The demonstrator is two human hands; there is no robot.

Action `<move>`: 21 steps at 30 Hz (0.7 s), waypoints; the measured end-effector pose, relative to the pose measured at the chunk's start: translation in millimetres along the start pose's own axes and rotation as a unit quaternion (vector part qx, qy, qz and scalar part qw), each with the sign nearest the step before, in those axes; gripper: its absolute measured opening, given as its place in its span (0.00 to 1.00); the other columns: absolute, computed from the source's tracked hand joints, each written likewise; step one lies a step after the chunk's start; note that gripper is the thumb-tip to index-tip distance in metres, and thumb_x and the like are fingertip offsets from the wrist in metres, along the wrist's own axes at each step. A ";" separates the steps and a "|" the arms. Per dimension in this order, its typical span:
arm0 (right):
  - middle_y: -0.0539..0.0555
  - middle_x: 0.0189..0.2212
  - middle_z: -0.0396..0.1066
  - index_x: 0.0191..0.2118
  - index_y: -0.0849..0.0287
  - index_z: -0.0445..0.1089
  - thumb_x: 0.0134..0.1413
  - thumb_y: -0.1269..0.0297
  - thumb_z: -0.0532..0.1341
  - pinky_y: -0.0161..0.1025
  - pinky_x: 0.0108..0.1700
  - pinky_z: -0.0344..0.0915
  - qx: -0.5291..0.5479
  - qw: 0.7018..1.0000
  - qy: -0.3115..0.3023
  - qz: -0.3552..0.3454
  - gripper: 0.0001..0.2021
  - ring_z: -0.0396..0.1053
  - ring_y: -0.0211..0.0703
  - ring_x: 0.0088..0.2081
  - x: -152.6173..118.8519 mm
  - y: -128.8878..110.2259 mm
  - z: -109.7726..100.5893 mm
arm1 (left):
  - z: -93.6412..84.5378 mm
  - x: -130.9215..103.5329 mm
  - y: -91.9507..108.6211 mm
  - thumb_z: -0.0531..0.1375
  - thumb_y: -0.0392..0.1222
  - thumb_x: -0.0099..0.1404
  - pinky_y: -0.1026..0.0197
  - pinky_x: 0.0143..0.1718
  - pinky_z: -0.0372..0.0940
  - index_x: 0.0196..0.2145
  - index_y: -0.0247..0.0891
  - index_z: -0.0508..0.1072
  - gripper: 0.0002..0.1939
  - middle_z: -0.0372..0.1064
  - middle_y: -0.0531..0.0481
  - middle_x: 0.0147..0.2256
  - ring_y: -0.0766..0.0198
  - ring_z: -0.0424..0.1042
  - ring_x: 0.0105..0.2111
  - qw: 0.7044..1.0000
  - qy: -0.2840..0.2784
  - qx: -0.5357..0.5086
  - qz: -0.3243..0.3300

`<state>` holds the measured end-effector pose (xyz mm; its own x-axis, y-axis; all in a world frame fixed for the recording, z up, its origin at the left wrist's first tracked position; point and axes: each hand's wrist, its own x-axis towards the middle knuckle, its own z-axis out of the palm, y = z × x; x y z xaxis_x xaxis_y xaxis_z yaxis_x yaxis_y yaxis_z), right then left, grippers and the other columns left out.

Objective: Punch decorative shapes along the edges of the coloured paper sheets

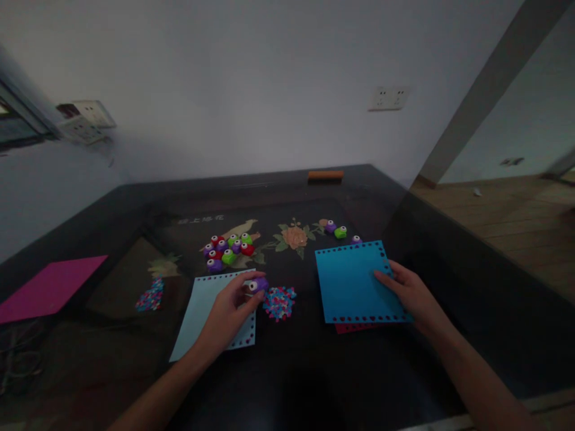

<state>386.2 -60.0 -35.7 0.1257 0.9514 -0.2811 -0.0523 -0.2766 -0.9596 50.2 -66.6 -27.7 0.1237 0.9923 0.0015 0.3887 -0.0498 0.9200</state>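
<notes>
My left hand (231, 302) is closed round a small purple craft paper punch (258, 285) with a white round button. Below that hand lies a pale blue sheet of paper (202, 305) with punched holes along its edges. A pile of pink, white and blue paper confetti (279, 303) is just right of the punch. At the right, my right hand (406, 290) grips the edge of a bright blue sheet of paper (350, 284), thumb on top, with holes along several edges. A red sheet (354, 327) peeks out from under it.
Several purple, red and green punches (228, 256) stand clustered behind the pale sheet. A green punch (340, 232) is among a few near the blue sheet. Left are more confetti (151, 296) and a magenta sheet (51, 287). An orange-brown bar (326, 175) lies at the table's back.
</notes>
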 end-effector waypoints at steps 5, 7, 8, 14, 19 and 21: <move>0.53 0.34 0.78 0.42 0.56 0.70 0.44 0.58 0.67 0.43 0.31 0.74 0.009 1.000 0.002 -0.011 0.17 0.75 0.48 0.30 -0.8 -0.6 -1.2 | 3.6 16.7 25.2 0.58 0.45 0.61 0.53 0.42 0.67 0.47 0.40 0.69 0.16 0.71 0.46 0.43 0.57 0.72 0.40 0.997 -0.026 0.063 0.042; 0.53 0.35 0.77 0.41 0.56 0.70 0.44 0.58 0.67 0.44 0.31 0.73 0.001 1.000 0.005 -0.020 0.17 0.75 0.48 0.30 -2.1 -1.1 -1.5 | 10.1 32.0 34.3 0.58 0.44 0.62 0.53 0.44 0.66 0.48 0.40 0.68 0.16 0.70 0.45 0.45 0.58 0.71 0.41 0.994 -0.034 0.067 0.075; 0.54 0.35 0.77 0.41 0.56 0.70 0.43 0.58 0.67 0.44 0.31 0.73 -0.007 1.000 0.000 -0.023 0.16 0.75 0.48 0.31 -2.6 -1.6 -1.9 | 14.9 41.7 38.0 0.58 0.43 0.62 0.53 0.44 0.66 0.49 0.40 0.68 0.17 0.70 0.45 0.46 0.59 0.71 0.41 0.993 -0.039 0.063 0.092; 0.54 0.36 0.77 0.41 0.57 0.70 0.46 0.60 0.65 0.48 0.38 0.72 -0.037 0.998 -0.052 -0.028 0.14 0.75 0.50 0.36 -2.5 -3.6 -6.7 | 61.5 114.9 45.5 0.57 0.43 0.62 0.59 0.39 0.67 0.47 0.35 0.68 0.16 0.73 0.43 0.42 0.61 0.73 0.38 0.984 -0.069 0.070 0.149; 0.56 0.40 0.75 0.43 0.57 0.68 0.46 0.59 0.64 0.49 0.41 0.71 -0.054 0.996 -0.066 -0.036 0.16 0.74 0.52 0.40 4.8 3.9 -12.3 | 103.7 165.8 36.6 0.58 0.40 0.61 0.59 0.37 0.67 0.44 0.35 0.70 0.14 0.75 0.45 0.36 0.59 0.73 0.36 0.975 -0.066 0.165 0.135; 0.57 0.40 0.75 0.44 0.57 0.68 0.46 0.59 0.64 0.50 0.42 0.70 -0.052 0.995 -0.074 -0.040 0.17 0.74 0.53 0.41 7.8 7.3 -14.2 | 115.6 177.4 32.7 0.60 0.39 0.59 0.58 0.39 0.66 0.43 0.37 0.72 0.13 0.74 0.45 0.38 0.58 0.73 0.37 0.970 -0.061 0.198 0.130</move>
<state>400.9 -56.6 -45.2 -0.0230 0.9782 -0.2066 0.0553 -0.2051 -0.9772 190.4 94.8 -42.7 0.3621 0.9207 0.1458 0.6467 -0.3608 0.6720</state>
